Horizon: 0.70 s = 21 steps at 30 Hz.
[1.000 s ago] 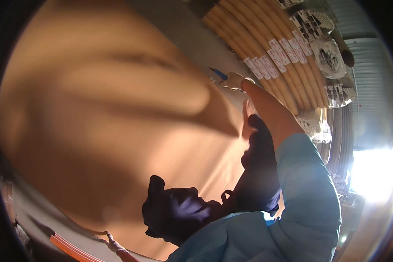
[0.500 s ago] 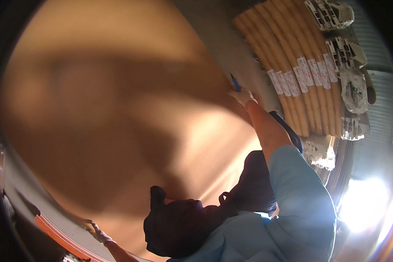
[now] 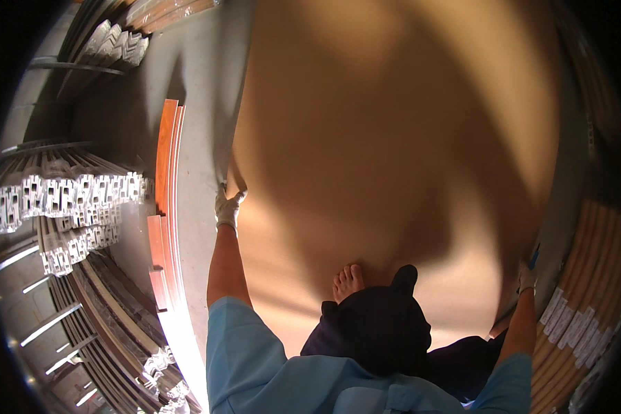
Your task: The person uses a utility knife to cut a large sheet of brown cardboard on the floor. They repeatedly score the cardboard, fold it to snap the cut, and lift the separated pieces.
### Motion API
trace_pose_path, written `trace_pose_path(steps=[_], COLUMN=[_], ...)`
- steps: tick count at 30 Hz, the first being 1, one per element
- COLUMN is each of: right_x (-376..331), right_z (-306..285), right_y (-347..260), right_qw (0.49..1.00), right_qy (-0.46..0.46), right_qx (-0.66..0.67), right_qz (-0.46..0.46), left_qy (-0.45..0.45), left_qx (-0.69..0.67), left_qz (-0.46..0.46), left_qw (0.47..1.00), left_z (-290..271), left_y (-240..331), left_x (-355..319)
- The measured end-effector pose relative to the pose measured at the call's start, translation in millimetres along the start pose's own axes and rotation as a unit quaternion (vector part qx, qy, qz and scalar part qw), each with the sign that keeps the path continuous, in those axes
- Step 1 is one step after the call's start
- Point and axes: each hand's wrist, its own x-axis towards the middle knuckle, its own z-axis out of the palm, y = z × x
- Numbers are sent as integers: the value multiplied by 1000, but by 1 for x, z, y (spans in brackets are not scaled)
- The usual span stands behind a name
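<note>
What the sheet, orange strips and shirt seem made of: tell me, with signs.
Sheet: probably cardboard or thick paper, judging by its matte, plain brown face.
Orange strips: perhaps plastic or coated metal; smooth, with glare.
Shirt: matte fabric, by its soft folds.

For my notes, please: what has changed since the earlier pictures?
The view has turned left: brown tubes lie nearer the right rim, the orange strip sits higher, and the left foot now shows. No grip visibly changed. The left hand stays at the left edge of the brown sheet; the right hand still holds the blue tool near the opposite edge.
</note>
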Motion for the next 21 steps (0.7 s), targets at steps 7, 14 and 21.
trace_pose_path(steps=[7,14,21], right_x=[16,-17,-41], right_z=[4,-24,8], right_y=[6,-84,-100], right_qw=[999,998,998], right_qy=[15,46,34], right_qx=[21,26,0], right_qz=[-19,-22,44], left_qy=[2,-1,-14], left_qx=[-17,-70,-71], left_qz=[12,63,82], left_qw=[1000,996,994], left_z=[-6,-3,-6], left_y=[-12,-47,-55], left_x=[12,29,27])
